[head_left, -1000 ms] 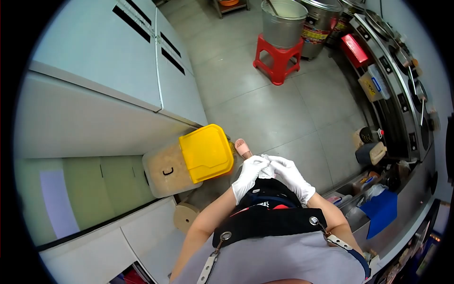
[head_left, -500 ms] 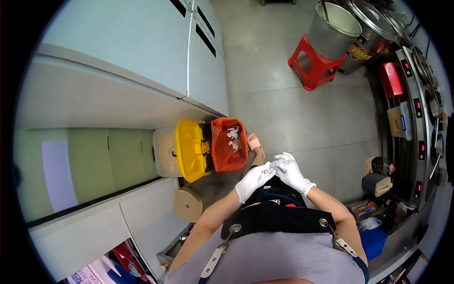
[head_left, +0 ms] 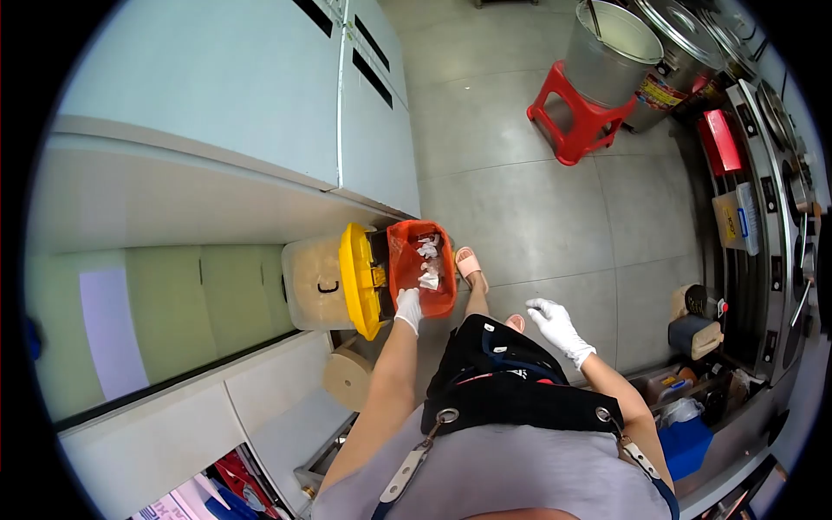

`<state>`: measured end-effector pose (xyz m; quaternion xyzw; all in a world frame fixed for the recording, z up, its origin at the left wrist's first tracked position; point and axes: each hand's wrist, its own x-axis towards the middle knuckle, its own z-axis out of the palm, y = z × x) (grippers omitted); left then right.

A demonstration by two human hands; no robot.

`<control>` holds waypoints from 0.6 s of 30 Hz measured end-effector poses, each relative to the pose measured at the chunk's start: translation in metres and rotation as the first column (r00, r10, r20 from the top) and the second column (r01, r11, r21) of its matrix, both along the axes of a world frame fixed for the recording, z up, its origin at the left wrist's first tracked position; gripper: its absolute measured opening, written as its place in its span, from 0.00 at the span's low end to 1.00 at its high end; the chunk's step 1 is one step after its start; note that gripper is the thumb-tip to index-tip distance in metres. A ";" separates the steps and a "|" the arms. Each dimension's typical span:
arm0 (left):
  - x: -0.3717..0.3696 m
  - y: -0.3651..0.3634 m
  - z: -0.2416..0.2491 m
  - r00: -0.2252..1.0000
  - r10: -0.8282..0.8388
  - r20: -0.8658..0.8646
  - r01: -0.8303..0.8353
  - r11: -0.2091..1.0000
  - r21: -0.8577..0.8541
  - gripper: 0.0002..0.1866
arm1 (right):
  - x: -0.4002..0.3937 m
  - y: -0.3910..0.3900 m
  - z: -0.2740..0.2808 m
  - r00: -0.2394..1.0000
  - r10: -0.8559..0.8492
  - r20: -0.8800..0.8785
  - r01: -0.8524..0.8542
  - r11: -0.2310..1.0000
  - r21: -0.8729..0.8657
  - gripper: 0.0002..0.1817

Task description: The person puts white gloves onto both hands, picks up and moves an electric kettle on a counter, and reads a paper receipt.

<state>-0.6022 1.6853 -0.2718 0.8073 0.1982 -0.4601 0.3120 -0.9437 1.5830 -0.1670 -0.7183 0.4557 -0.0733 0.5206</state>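
Note:
My left hand (head_left: 408,310), in a white glove, reaches over the near edge of the red-lined bin (head_left: 445,299), its fingers pointing into it and apart from the waste. Crumpled white scraps (head_left: 427,247) lie inside, and a white piece (head_left: 429,280) is just beyond the fingers. Beside the bin stands its raised yellow lid (head_left: 354,282). My right hand (head_left: 556,329), also gloved in white, hangs over the floor right of the black apron (head_left: 472,355). Its fingers are loosely bent and apart, with nothing seen between them.
Left of the bin is a clear container (head_left: 310,286), with a cardboard roll (head_left: 347,380) below it. A red stool (head_left: 579,121) holds a metal pot (head_left: 611,61) at the upper right. A cooker counter (head_left: 767,217) runs along the right side.
My hands have moved apart, the left to the bin and the right outward. A white piece now shows in the bin near my left hand. The yellow lid is more upright.

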 end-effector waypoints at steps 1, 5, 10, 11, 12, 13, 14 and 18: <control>0.010 0.005 -0.011 0.993 -0.086 -0.080 0.083 0.996 -0.037 0.27 | -0.010 0.000 0.000 1.000 -0.029 -0.005 0.029 1.000 0.008 0.14; 0.013 0.011 -0.034 0.922 -0.385 -0.034 0.365 0.895 -0.256 0.11 | -0.034 -0.002 0.009 0.976 -0.201 0.079 0.188 0.971 0.149 0.14; 0.000 -0.018 0.011 0.443 -0.824 0.354 0.883 0.332 -0.332 0.18 | -0.052 -0.018 0.075 0.976 -0.041 0.212 0.072 0.988 -0.139 0.17; -0.005 -0.026 0.016 0.385 -0.836 0.391 0.906 0.263 -0.331 0.18 | -0.058 -0.019 0.094 0.983 -0.094 0.155 0.093 0.996 0.011 0.19; -0.029 -0.039 0.055 0.429 -0.855 0.292 0.878 0.320 -0.355 0.18 | -0.066 -0.020 0.107 0.989 -0.073 0.131 0.076 0.997 -0.018 0.20; -0.039 -0.046 0.053 0.447 -0.845 0.293 0.852 0.302 -0.428 0.18 | -0.077 -0.020 0.114 0.992 -0.048 0.114 0.052 0.998 -0.039 0.21; -0.050 -0.055 0.056 0.441 -0.864 0.243 0.851 0.316 -0.420 0.17 | -0.087 -0.013 0.098 0.977 -0.107 0.183 0.137 0.978 -0.161 0.20; -0.106 -0.100 0.069 0.505 -0.855 0.114 0.758 0.377 -0.531 0.20 | -0.122 -0.018 0.089 0.926 -0.271 0.263 0.302 0.950 -0.083 0.18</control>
